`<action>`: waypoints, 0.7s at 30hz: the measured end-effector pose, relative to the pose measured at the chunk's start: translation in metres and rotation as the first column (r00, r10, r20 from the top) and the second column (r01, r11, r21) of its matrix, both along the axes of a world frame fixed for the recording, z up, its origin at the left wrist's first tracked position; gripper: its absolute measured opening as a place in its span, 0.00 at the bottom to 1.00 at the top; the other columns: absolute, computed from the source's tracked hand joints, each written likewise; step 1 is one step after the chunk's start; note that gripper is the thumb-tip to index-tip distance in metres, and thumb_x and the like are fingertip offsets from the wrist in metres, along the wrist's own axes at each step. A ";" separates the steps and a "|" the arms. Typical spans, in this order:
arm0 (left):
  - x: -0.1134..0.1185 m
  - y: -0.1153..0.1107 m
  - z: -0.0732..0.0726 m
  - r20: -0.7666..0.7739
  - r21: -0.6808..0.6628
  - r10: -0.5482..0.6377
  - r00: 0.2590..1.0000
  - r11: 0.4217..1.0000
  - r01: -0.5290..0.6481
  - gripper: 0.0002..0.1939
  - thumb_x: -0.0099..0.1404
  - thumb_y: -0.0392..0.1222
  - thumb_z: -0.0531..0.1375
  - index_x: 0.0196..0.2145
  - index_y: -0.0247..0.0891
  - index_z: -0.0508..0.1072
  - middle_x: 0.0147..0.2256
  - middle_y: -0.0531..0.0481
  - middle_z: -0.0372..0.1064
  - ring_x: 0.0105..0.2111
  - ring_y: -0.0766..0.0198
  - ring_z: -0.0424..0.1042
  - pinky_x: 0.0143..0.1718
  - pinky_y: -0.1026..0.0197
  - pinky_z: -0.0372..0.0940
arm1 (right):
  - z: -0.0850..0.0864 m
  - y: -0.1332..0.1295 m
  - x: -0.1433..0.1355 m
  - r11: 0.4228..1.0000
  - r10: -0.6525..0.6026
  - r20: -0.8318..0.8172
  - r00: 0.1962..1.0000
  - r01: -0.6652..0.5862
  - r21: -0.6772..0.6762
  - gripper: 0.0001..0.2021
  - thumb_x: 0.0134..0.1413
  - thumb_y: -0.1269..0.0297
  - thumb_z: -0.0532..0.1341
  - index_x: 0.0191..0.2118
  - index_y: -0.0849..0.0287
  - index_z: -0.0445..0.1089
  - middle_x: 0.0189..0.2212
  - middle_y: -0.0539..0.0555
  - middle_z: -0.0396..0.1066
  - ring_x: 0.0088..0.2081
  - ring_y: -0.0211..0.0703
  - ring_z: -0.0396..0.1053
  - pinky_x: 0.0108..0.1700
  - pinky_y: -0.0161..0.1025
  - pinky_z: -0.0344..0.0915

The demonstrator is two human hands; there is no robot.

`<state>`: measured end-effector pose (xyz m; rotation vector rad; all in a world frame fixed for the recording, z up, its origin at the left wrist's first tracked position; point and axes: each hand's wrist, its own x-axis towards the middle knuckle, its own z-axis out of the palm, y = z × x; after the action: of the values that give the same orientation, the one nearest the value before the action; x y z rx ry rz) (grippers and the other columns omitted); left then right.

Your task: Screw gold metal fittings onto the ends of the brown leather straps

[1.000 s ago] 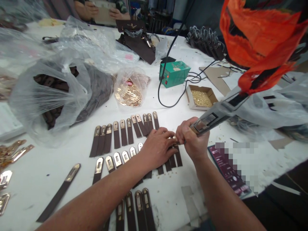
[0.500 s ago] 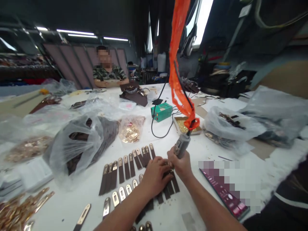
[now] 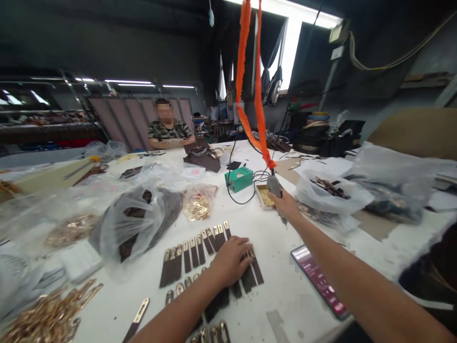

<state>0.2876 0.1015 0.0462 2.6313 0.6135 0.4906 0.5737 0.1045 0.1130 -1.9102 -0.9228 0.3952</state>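
My right hand (image 3: 285,204) is wrapped round a grey electric screwdriver (image 3: 274,185), its bit pointing down above the table. Close by, at the hand's left, is a shallow box (image 3: 260,202) of small gold-coloured pieces. My left hand (image 3: 233,259) rests over a row of dark brown straps (image 3: 256,271) with gold metal end plates. Its thumb and fingers close about the plated end of one strap, partly hidden beneath them. Further straps (image 3: 193,255) lie in rows to the left, and one single strap (image 3: 137,317) lies apart near the front.
Orange strips (image 3: 260,119) hang down to the screwdriver. A green box (image 3: 239,179) with cables stands behind. Bags (image 3: 132,224) of parts, loose gold plates (image 3: 53,314) and a phone (image 3: 317,281) lie around. A person (image 3: 169,131) sits across the table.
My right hand has lifted the screwdriver off the straps and moved it away and to the right, by the shallow box. My left hand stays on the straps. The view has tilted up.
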 end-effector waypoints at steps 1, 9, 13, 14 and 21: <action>-0.004 0.000 0.003 0.023 0.011 0.018 1.000 1.000 -0.018 0.16 0.72 0.41 0.65 0.55 0.40 0.79 0.59 0.41 0.75 0.59 0.47 0.72 0.62 0.41 0.68 | -0.005 0.002 0.013 0.998 -0.024 0.047 0.999 0.027 -0.062 0.19 0.63 0.48 0.64 0.46 0.60 0.74 0.28 0.55 0.75 0.30 0.48 0.73 0.32 0.40 0.64; -0.101 -0.015 0.040 0.293 0.084 0.251 0.923 0.955 -0.286 0.11 0.76 0.42 0.61 0.50 0.40 0.81 0.50 0.42 0.78 0.54 0.55 0.75 0.60 0.45 0.71 | -0.044 0.012 0.057 0.938 -0.041 0.341 0.939 0.154 -0.311 0.30 0.61 0.41 0.65 0.58 0.61 0.76 0.51 0.70 0.78 0.54 0.66 0.75 0.50 0.51 0.66; -0.164 -0.047 0.041 0.255 0.012 0.453 0.854 0.882 -0.472 0.12 0.75 0.47 0.62 0.48 0.41 0.83 0.48 0.44 0.80 0.52 0.56 0.77 0.59 0.47 0.73 | -0.050 0.014 0.058 0.931 -0.002 0.389 0.921 0.144 -0.336 0.36 0.58 0.39 0.67 0.63 0.60 0.73 0.52 0.70 0.78 0.53 0.66 0.75 0.49 0.52 0.67; -0.176 -0.058 0.038 0.244 -0.016 0.494 0.835 0.863 -0.505 0.12 0.75 0.48 0.62 0.47 0.41 0.83 0.48 0.45 0.80 0.51 0.56 0.78 0.58 0.48 0.73 | -0.051 0.013 0.057 0.932 0.009 0.394 0.919 0.135 -0.336 0.37 0.57 0.38 0.68 0.64 0.59 0.73 0.52 0.70 0.78 0.52 0.65 0.76 0.49 0.52 0.67; -0.225 -0.132 0.018 0.232 -0.159 0.688 0.688 0.725 -0.671 0.16 0.72 0.54 0.63 0.46 0.44 0.84 0.49 0.46 0.80 0.47 0.57 0.80 0.44 0.57 0.78 | -0.046 -0.016 0.046 0.948 0.078 0.411 0.908 0.060 -0.313 0.43 0.54 0.43 0.70 0.70 0.61 0.67 0.54 0.66 0.79 0.54 0.64 0.75 0.49 0.50 0.67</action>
<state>0.0628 -0.0301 0.0638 2.1285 1.4924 1.0117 0.6193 0.0888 0.0665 -2.3465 -1.2048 0.1406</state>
